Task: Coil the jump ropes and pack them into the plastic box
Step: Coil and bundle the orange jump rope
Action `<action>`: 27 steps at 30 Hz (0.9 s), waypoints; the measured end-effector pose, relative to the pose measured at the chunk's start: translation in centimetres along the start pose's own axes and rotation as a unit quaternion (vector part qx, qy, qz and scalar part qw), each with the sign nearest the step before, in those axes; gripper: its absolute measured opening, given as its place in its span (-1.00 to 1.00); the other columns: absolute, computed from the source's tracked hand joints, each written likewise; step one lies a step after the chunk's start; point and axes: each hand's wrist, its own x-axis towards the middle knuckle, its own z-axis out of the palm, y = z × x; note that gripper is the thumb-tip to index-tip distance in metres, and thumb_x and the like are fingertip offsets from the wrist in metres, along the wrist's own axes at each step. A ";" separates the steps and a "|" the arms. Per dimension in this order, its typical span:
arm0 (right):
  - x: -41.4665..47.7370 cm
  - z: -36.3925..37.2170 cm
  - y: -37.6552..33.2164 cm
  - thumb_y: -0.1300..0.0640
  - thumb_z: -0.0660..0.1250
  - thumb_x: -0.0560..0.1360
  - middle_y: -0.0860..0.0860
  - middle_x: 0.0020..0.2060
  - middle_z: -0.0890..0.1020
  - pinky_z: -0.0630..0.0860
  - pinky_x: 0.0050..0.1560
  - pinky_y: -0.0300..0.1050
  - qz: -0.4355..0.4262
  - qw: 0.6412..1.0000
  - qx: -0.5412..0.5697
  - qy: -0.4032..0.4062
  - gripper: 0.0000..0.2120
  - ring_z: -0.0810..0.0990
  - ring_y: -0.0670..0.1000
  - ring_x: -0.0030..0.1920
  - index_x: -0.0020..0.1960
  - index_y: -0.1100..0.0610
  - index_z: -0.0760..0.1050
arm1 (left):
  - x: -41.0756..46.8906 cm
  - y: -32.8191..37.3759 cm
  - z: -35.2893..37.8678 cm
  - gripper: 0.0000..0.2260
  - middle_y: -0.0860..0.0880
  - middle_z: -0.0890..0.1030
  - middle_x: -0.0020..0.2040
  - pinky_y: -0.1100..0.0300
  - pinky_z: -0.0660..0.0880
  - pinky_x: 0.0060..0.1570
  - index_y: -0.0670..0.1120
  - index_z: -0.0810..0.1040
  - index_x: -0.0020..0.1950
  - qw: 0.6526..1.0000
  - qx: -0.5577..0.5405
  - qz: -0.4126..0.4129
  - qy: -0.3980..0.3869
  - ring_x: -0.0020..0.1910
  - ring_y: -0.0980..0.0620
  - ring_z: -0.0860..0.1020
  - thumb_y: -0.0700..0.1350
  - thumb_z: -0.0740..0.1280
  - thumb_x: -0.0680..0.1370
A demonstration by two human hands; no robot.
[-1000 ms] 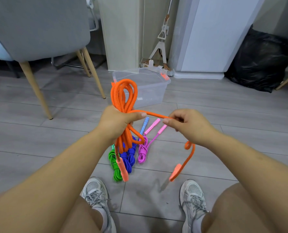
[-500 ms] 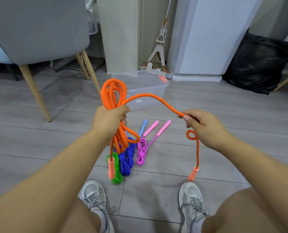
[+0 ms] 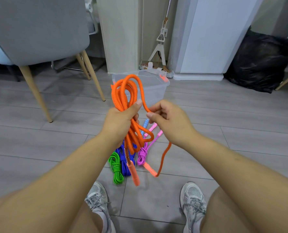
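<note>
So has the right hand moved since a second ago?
Yes. The right hand has swung out and come back in toward the left hand, now close below the plastic box, feeding orange rope.

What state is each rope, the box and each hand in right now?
orange rope: partly coiled, tail hanging loose
left hand: clamped on the orange coil
right hand: pinching the loose strand
green rope: coiled, on the floor
blue rope: coiled, on the floor
pink rope: bundled, on the floor
plastic box: open, no rope visible inside
</note>
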 end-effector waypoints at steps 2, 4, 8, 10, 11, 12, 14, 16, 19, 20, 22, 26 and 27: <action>0.2 0.2 -0.1 0.17 0.35 0.49 -0.07 -0.33 0.61 0.54 -0.11 -0.10 -0.002 1.000 0.005 -0.005 -0.85 0.62 0.01 -0.21 -0.19 -0.05 0.46 | 0.0 0.0 0.0 -0.72 -0.02 0.49 -0.48 0.17 0.40 -0.38 -0.10 0.50 -0.38 1.000 0.011 0.006 0.009 -0.48 0.02 0.43 -0.03 0.40 0.49; 0.2 0.5 -0.1 0.17 0.34 0.50 -0.07 -0.32 0.62 0.50 -0.18 -0.20 -0.002 1.000 0.003 -0.021 -0.88 0.59 -0.10 -0.27 -0.17 -0.01 0.49 | 0.0 0.0 0.0 -0.76 -0.02 0.51 -0.44 0.18 0.43 -0.37 -0.12 0.53 -0.34 1.000 0.022 0.009 0.016 -0.48 0.05 0.46 -0.05 0.41 0.48; 0.0 0.5 -0.1 0.20 0.31 0.52 -0.09 -0.30 0.60 0.53 -0.17 -0.17 0.005 0.998 -0.004 -0.059 -0.92 0.55 -0.17 -0.29 -0.10 0.04 0.51 | -0.1 0.1 -0.1 -0.82 -0.04 0.45 -0.48 0.21 0.43 -0.42 -0.10 0.52 -0.29 1.000 0.021 0.011 0.018 -0.53 0.09 0.46 -0.10 0.42 0.47; -0.1 0.3 -0.1 0.22 0.29 0.53 -0.10 -0.29 0.60 0.53 -0.20 -0.25 0.013 0.997 0.002 -0.071 -0.89 0.54 -0.22 -0.32 -0.10 0.02 0.51 | -0.2 0.2 -0.1 -0.83 0.02 0.44 -0.55 0.24 0.43 -0.46 -0.09 0.53 -0.30 1.000 0.021 0.008 0.019 -0.54 0.09 0.45 -0.11 0.43 0.47; -0.2 0.2 -0.1 0.23 0.29 0.53 -0.10 -0.29 0.60 0.50 -0.23 -0.31 0.015 0.997 0.002 -0.075 -0.89 0.52 -0.25 -0.35 -0.09 0.03 0.51 | -0.2 0.2 0.0 -0.84 0.04 0.44 -0.56 0.24 0.43 -0.46 -0.09 0.53 -0.29 1.000 0.019 0.005 0.018 -0.54 0.10 0.45 -0.12 0.43 0.47; -0.3 0.1 -0.1 0.24 0.29 0.53 -0.10 -0.29 0.59 0.48 -0.27 -0.37 0.015 0.997 0.001 -0.079 -0.89 0.51 -0.27 -0.37 -0.08 0.05 0.51 | -0.2 0.2 0.0 -0.84 0.04 0.43 -0.57 0.25 0.42 -0.47 -0.10 0.53 -0.28 1.000 0.017 0.002 0.017 -0.54 0.10 0.45 -0.13 0.43 0.47; -0.4 -0.1 -0.1 0.25 0.28 0.53 -0.10 -0.29 0.59 0.45 -0.29 -0.42 0.015 0.996 -0.004 -0.085 -0.90 0.51 -0.29 -0.38 -0.05 0.07 0.52 | -0.4 0.1 0.1 -0.84 0.04 0.43 -0.57 0.26 0.41 -0.48 -0.11 0.52 -0.29 1.000 0.016 -0.003 0.014 -0.55 0.10 0.44 -0.14 0.42 0.47; -0.6 -0.2 -0.1 0.24 0.28 0.53 -0.10 -0.28 0.59 0.45 -0.29 -0.43 0.015 0.996 -0.006 -0.090 -0.90 0.52 -0.29 -0.38 -0.04 0.08 0.53 | -0.4 0.1 0.2 -0.83 0.04 0.43 -0.57 0.25 0.41 -0.48 -0.11 0.52 -0.30 1.000 0.018 -0.006 0.012 -0.56 0.10 0.44 -0.14 0.41 0.47; -0.7 -0.4 -0.2 0.24 0.28 0.53 -0.11 -0.28 0.59 0.45 -0.29 -0.44 0.015 0.995 -0.012 -0.094 -0.90 0.52 -0.29 -0.37 -0.04 0.08 0.54 | -0.6 0.1 0.3 -0.82 0.03 0.44 -0.57 0.24 0.41 -0.48 -0.13 0.52 -0.30 1.000 0.019 -0.010 0.013 -0.57 0.10 0.44 -0.14 0.41 0.48; -0.7 -0.4 -0.1 0.24 0.29 0.53 -0.11 -0.28 0.59 0.45 -0.29 -0.44 0.014 0.995 -0.011 -0.094 -0.90 0.52 -0.29 -0.37 -0.03 0.09 0.54 | -0.6 0.0 0.3 -0.82 0.02 0.44 -0.57 0.23 0.41 -0.48 -0.13 0.52 -0.30 1.000 0.020 -0.011 0.014 -0.57 0.10 0.44 -0.14 0.41 0.48; -0.6 -0.4 -0.1 0.25 0.29 0.52 -0.12 -0.28 0.59 0.45 -0.29 -0.44 0.014 0.995 -0.009 -0.095 -0.90 0.52 -0.28 -0.38 -0.03 0.08 0.54 | -0.6 0.0 0.3 -0.81 0.02 0.44 -0.58 0.22 0.41 -0.46 -0.12 0.52 -0.32 0.999 0.024 -0.014 0.017 -0.57 0.09 0.44 -0.13 0.41 0.48; -0.6 -0.3 0.3 0.26 0.30 0.52 -0.14 -0.27 0.58 0.49 -0.24 -0.39 0.021 0.995 -0.009 -0.102 -0.87 0.53 -0.25 -0.36 -0.01 0.05 0.52 | -0.5 0.1 0.3 -0.78 0.05 0.48 -0.58 0.22 0.42 -0.44 -0.07 0.54 -0.37 0.997 0.064 0.002 0.034 -0.59 0.13 0.45 -0.13 0.41 0.48; -0.6 -0.3 0.4 0.26 0.30 0.52 -0.14 -0.25 0.58 0.51 -0.19 -0.33 0.022 0.994 -0.011 -0.104 -0.85 0.55 -0.21 -0.33 0.01 0.04 0.51 | -0.6 0.2 0.3 -0.77 0.07 0.51 -0.56 0.24 0.42 -0.47 -0.05 0.54 -0.38 0.996 0.078 0.014 0.035 -0.60 0.15 0.44 -0.14 0.40 0.49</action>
